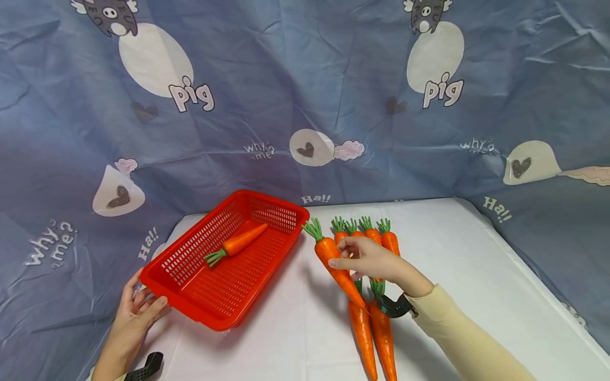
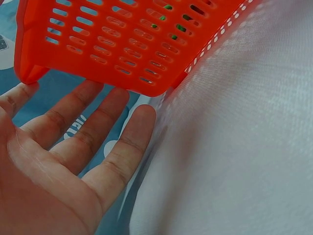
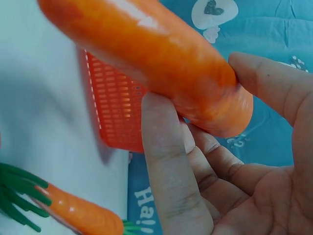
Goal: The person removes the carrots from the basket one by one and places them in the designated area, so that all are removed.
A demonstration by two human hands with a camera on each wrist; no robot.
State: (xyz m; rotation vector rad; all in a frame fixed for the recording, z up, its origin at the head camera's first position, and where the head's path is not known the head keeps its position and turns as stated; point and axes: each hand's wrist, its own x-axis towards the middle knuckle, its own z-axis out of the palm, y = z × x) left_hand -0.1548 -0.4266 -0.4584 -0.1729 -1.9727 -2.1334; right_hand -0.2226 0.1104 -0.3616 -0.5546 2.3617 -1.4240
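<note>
My right hand (image 1: 369,259) pinches an orange carrot (image 1: 335,263) with green tops between thumb and fingers, raised above the white table. The right wrist view shows the thumb and fingertips on opposite sides of the carrot (image 3: 161,54). At the left, a red perforated basket (image 1: 186,304) holds one carrot (image 1: 238,242) lying aslant on its bottom. My left hand (image 1: 131,323) is at the basket's near left corner, its fairly straight fingers touching the rim. Several carrots (image 1: 390,242) lie in a row behind my right hand, partly hidden by it. Two more carrots (image 1: 364,338) lie nearer to me.
A white cloth (image 1: 476,275) covers the table. Behind it hangs a blue patterned curtain (image 1: 267,100), which reaches down along the table's sides. Black wrist bands (image 1: 397,307) sit on both wrists.
</note>
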